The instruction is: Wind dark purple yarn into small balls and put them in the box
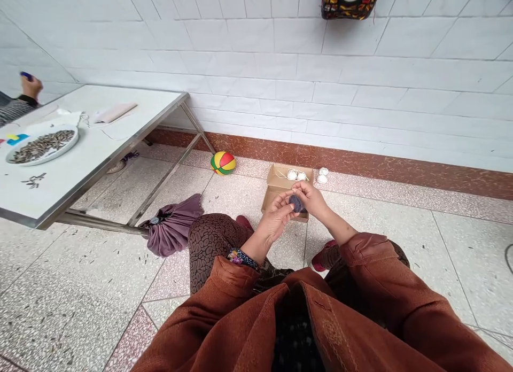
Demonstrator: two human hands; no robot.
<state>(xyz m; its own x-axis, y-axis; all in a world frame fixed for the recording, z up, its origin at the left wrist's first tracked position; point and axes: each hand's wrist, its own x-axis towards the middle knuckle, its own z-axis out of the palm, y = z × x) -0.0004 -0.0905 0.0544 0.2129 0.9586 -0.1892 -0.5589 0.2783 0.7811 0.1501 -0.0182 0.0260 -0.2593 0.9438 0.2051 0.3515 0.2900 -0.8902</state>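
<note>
A small ball of dark grey-blue yarn (295, 203) is held between my two hands, above an open cardboard box on the floor. My left hand (276, 218) closes its fingers round the near left side of the ball. From the right, my right hand (310, 199) pinches at the top of it with thumb and forefinger; any strand between those fingertips is too fine to make out. In the cardboard box (276, 175) lie white yarn balls (292, 175). More white balls (322, 178) rest on the floor just right of the box.
A white table (152, 113) on the left carries a plate of sunflower seeds (44, 146). Another person's hand (31, 87) shows beyond it. A colourful ball (223, 163) and a folded purple umbrella (172, 227) lie on the floor. The tiled wall (256, 83) stands ahead.
</note>
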